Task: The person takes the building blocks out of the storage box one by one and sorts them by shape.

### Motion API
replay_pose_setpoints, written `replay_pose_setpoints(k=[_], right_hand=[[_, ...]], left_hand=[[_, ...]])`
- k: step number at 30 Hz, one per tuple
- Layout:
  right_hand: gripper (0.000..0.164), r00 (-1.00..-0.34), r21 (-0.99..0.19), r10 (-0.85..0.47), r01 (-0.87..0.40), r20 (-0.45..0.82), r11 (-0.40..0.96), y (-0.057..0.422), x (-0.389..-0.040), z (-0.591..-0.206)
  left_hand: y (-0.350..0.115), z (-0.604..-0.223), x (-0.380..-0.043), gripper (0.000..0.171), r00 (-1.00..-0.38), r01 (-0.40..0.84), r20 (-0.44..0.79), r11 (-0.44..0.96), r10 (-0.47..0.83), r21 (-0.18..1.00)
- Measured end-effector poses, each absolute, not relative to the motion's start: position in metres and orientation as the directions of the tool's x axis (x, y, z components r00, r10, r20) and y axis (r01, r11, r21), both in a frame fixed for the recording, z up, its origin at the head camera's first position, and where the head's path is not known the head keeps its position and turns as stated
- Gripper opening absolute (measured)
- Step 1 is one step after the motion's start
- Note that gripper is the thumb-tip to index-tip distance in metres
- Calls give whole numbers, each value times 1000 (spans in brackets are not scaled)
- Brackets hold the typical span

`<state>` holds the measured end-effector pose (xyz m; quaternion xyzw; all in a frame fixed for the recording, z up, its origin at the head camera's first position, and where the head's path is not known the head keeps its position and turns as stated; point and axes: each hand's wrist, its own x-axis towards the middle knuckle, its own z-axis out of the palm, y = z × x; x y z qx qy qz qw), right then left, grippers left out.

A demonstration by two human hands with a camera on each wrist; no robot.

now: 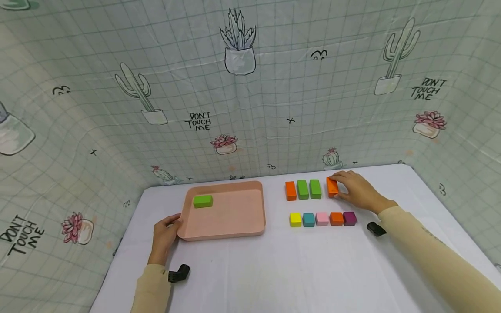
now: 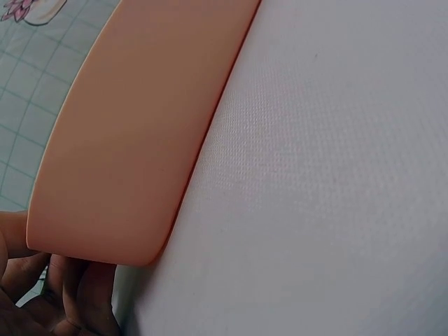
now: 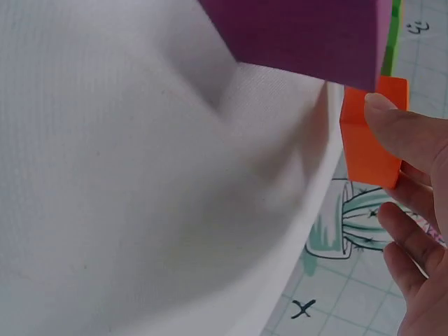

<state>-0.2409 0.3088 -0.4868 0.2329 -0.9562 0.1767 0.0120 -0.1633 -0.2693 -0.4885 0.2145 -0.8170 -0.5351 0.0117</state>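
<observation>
My right hand [image 1: 358,191] pinches an orange rectangular block [image 1: 332,187] between thumb and fingers at the right end of the back row. In the right wrist view the thumb lies on one face of the orange block [image 3: 372,143], with the other fingers partly bent beyond it. At the left, my left hand [image 1: 165,234] holds the near left corner of a shallow pink tray [image 1: 235,234]. The left wrist view shows bent fingers against the outside of the tray wall [image 2: 133,140]. One green block [image 1: 202,201] lies inside the tray, near its back left corner.
Left of the pinched block stand two green blocks [image 1: 315,189] and another orange block [image 1: 290,191]. A front row holds yellow [image 1: 295,219], teal [image 1: 308,220], pink [image 1: 322,219], orange [image 1: 336,218] and purple [image 1: 349,218] cubes. A patterned cloth [image 1: 266,95] hangs behind the white table [image 1: 274,269].
</observation>
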Motion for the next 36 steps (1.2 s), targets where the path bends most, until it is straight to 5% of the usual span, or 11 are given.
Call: replay_pose_setpoints(k=[36], right_hand=[[62,-904,-354,-427,-410,31,841,307,-250,-501]], left_hand=[[-272,-494,-166,36,-907,-325,-204,306,-368,895]])
